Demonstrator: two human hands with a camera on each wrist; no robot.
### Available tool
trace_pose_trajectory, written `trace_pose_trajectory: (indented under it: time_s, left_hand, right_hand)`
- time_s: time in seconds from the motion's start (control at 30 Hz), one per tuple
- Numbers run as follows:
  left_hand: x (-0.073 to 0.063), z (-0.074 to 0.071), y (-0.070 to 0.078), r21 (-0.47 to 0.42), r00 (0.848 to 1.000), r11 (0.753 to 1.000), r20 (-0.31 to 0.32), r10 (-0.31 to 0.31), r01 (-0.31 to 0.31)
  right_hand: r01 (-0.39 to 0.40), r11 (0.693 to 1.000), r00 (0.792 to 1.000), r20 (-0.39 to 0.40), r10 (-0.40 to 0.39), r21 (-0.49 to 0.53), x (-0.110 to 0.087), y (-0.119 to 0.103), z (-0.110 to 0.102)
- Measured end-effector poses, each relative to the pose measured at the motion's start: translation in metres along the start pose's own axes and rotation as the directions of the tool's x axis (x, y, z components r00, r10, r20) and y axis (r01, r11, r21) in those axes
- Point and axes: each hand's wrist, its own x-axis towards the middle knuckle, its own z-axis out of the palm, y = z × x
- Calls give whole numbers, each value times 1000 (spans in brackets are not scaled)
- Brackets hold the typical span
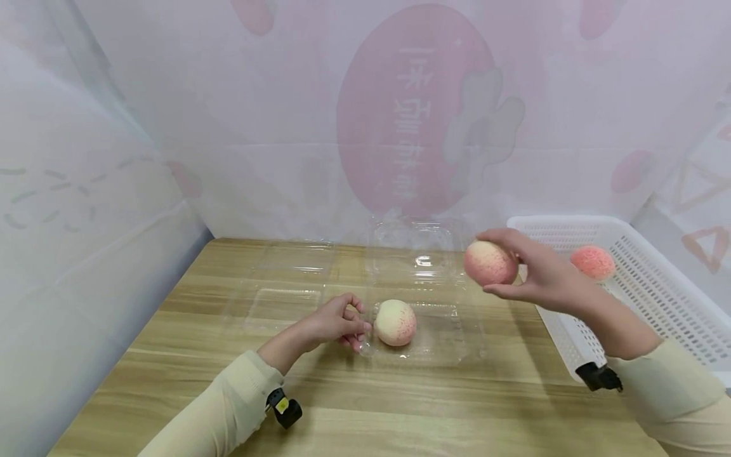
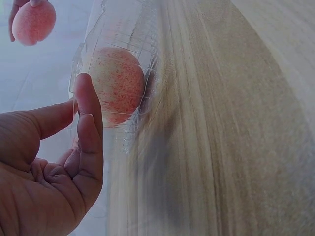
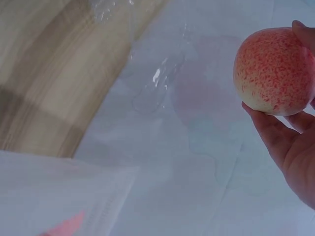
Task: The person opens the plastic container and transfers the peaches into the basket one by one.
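Observation:
My right hand grips a pink and cream peach between thumb and fingers, raised near the basket's left side. In the right wrist view the fingertips curve round that peach. An open clear plastic clamshell box lies on the table, its lid folded back toward the wall. Inside its near left part sits another peach, paler on its left. My left hand pinches the box's left rim between thumb and forefinger, beside that peach, as the left wrist view shows closely; the other fingers are curled.
A white perforated basket stands at the right with a pink peach in it. Left of the box lies another open clear clamshell. The wooden table ends at a printed cloth wall behind.

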Motion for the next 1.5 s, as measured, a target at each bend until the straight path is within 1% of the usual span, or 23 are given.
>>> trace_pose_trajectory:
  time_s: [0.17, 0.33, 0.43, 0.53, 0.63, 0.73, 1.07, 1.17, 1.27, 1.37, 1.5]
  left_hand:
    - [-1, 0, 0, -5, 1000, 1000, -1, 6, -6]
    - [-3, 1, 1, -5, 1000, 1000, 0, 8, -8]
    - [-3, 1, 1, 3, 1000, 1000, 5, 5, -5]
    - [-3, 1, 2, 1, 1000, 1000, 4, -2, 2]
    - [-3, 2, 2, 0, 1000, 1000, 5, 0, 0]
    - [-3, 3, 2, -6, 1000, 1000, 11, 3, -3]
    - [-3, 4, 1, -6, 1000, 1000, 13, 4, -4]
    - [-5, 4, 2, -8, 1000, 1000, 18, 6, -6]
    - [-7, 4, 4, -4, 999, 1000, 30, 13, -13]
    - [-7, 4, 5, 2, 999, 1000, 32, 14, -14]
    - [-6, 4, 5, -5, 1000, 1000, 19, -9, 9]
  right_hand:
    - [-36, 999, 996, -75, 39, 33, -6, 11, -22]
    - [-86, 995, 983, -156, 92, 40, -15, 26, -37]
    - [-123, 991, 974, -187, 130, 52, -20, 36, -45]
    - [-184, 979, 961, -192, 199, 91, -26, 47, -52]
    - [-255, 957, 944, -180, 278, 140, -33, 59, -59]
    - [-308, 938, 926, -174, 334, 160, -39, 72, -63]
    - [-402, 903, 887, -179, 425, 151, -61, 107, -72]
    - [-437, 888, 872, -174, 457, 145, -69, 116, -73]
    - [-481, 868, 853, -160, 496, 124, -77, 125, -76]
    - [-515, 852, 836, -163, 524, 96, -83, 134, -78]
    - [-556, 828, 814, -154, 560, 69, -91, 145, -79]
